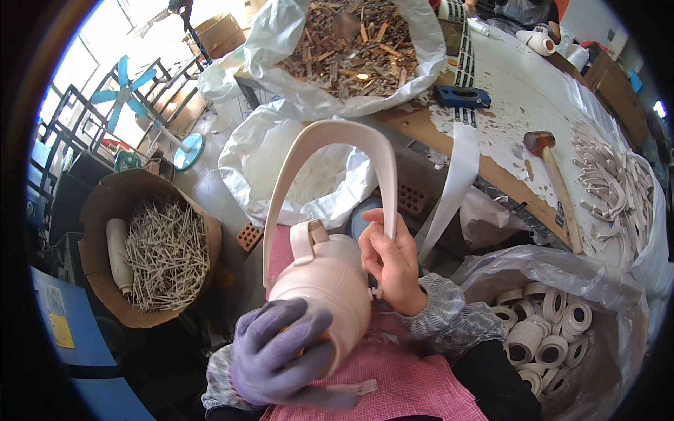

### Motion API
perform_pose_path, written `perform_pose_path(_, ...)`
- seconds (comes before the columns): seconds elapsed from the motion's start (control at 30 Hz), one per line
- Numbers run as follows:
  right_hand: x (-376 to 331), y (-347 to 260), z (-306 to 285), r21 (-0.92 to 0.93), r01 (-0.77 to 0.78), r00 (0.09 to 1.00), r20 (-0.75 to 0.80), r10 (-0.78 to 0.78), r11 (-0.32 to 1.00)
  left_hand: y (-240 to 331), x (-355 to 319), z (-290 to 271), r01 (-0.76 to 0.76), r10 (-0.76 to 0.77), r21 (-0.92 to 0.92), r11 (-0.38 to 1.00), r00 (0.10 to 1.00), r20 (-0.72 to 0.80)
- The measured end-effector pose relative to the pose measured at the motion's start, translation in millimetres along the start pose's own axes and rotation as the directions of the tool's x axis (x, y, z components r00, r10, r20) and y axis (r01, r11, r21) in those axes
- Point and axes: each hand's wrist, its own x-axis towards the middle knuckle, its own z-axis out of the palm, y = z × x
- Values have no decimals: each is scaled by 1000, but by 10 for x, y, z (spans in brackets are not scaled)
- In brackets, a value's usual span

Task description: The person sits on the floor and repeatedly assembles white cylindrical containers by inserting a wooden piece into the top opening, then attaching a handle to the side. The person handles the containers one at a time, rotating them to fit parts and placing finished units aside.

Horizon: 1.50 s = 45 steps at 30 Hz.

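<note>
A pale pink plastic bottle (324,281) with ringed sides is tilted over my lap, its top end pointing away from me. Near that end it has a small loop handle (302,243). A wide pale strap (335,132) arches high over the bottle. My left hand (281,347), in a purple-grey knit glove, has its fingers curled round the bottle's near end. Bare and closed, my right hand (394,261) pinches the strap's right side. Just below those fingers, a small peg (375,291) sticks out from the bottle's side.
At left stands a cardboard box (105,281) of thin pale sticks. White sacks (274,42) lie ahead. A bag (470,274) of pale rings is at right. The worktable (519,91) holds a mallet (540,142), a blue tool (461,97) and strap pieces (614,189). Someone works at the far right.
</note>
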Motion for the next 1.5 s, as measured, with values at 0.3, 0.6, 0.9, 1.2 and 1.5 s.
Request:
perform_pose_path(0.3, -418, 107, 206, -220, -19, 980, 188, 62, 975, -560, -581, 234, 469, -787, -874, 127, 584, 199)
perform_pose_path(0.6, -419, 24, -109, -223, -185, 942, 236, 237, 957, -390, -598, 455, 329, -775, -914, -236, 504, 381)
perform_pose_path(0.9, -458, 68, -69, -250, -152, 978, 104, 183, 956, -349, -398, 541, 381, -856, -916, -123, 426, 292)
perform_pose_path(1.2, -165, 163, 9, -3, 99, 920, 382, -90, 995, -424, -575, 406, 251, -728, -796, 550, 611, -310)
perform_pose_path(1.5, 1096, -739, 41, -440, 601, 757, 581, -298, 668, -709, 405, -380, -154, -330, -683, 714, 786, -523)
